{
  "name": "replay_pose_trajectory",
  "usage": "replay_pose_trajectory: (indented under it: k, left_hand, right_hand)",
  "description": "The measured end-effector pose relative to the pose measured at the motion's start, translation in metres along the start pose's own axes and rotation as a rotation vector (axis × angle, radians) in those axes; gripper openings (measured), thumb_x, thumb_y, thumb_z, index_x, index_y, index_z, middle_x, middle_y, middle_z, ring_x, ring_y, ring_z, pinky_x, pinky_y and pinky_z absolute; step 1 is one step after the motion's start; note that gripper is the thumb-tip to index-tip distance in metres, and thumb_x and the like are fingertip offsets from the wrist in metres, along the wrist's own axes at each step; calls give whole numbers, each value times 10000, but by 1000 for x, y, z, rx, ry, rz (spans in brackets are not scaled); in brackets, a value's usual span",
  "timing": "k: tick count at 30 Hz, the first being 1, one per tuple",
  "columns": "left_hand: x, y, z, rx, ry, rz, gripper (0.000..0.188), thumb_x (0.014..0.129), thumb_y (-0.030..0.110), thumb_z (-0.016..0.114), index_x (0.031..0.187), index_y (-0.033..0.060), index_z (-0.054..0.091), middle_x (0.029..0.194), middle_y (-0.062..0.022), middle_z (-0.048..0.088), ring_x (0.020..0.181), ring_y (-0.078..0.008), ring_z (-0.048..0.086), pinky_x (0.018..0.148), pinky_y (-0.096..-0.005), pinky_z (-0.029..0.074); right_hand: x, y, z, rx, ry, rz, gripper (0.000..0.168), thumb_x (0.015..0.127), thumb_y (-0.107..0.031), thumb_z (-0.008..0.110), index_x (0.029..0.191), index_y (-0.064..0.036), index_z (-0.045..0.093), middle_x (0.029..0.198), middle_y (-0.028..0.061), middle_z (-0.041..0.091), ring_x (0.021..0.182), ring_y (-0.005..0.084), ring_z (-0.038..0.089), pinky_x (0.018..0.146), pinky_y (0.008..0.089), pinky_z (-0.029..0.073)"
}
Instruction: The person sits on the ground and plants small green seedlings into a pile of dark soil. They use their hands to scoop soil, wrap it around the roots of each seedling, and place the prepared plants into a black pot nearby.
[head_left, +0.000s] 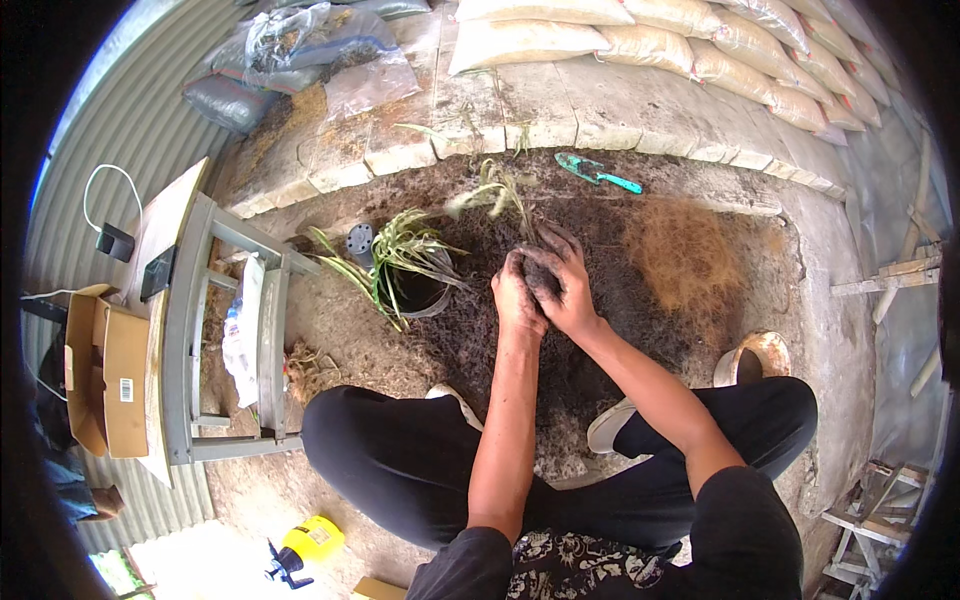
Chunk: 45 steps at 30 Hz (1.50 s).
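My left hand (519, 294) and my right hand (562, 281) are cupped together around a dark clump of soil (541, 277), both smeared with dirt. From the top of the clump rises a plant with pale, wilted leaves (495, 187), leaning away from me. Beneath my hands lies a heap of dark soil (480, 345). Left of them, a black plastic pot (431, 300) has long drooping green leaves (405, 244) over its rim. Beyond my hands, a turquoise hand trowel (600, 174) lies on the soil.
Brown fibre (686, 262) lies to the right, near a round container (752, 358). A small grey pot (360, 238) stands left. A wooden table (169, 225) holds a cardboard box (124, 375). A yellow pump sprayer (315, 538) is at lower left. Filled sacks (525, 41) are stacked beyond the concrete ledge.
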<state>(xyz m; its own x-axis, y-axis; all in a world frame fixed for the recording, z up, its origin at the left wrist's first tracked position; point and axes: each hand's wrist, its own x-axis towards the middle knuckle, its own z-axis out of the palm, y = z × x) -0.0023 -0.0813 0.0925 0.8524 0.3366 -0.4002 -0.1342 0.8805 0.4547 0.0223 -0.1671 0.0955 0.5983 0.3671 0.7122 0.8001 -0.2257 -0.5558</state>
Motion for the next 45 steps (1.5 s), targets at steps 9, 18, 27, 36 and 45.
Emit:
replay_pose_trajectory:
  k: [9,18,27,36,45]
  left_hand:
    - [-5,1,7,67,-19,64,228,935,161,489,991,-17,619,892,-72,634,763,-162,615,664,-304,509]
    - [-8,14,11,271,-119,291,211,915,176,512,1007,7,599,920,-46,611,798,-139,568,711,-283,467]
    - [-8,23,8,292,-117,390,177,929,143,483,946,0,586,832,-48,602,735,-128,560,685,-283,467]
    - [3,27,0,50,-122,175,216,925,166,473,970,-3,601,916,-79,627,817,-184,609,735,-332,503]
    - [3,24,0,0,-111,161,167,883,85,473,892,-18,604,845,-90,631,729,-199,616,669,-336,514]
  right_hand:
    - [-3,13,-3,115,-25,-29,397,769,-144,637,1154,-54,597,1208,163,538,1135,355,482,985,457,362]
    - [-1,-20,7,273,95,403,378,929,-155,476,1281,-19,493,1210,185,544,1127,316,519,965,425,379]
    - [14,-21,-2,-120,-147,230,425,896,-217,515,1290,-61,485,1284,166,485,1115,356,493,936,474,372]
    - [7,-20,-4,-122,-149,98,603,747,-171,710,1306,-107,493,1320,136,474,1163,361,468,983,470,350]
    - [5,-28,0,-76,10,78,539,720,-171,731,1226,-83,565,1258,124,537,1155,345,482,950,476,378]
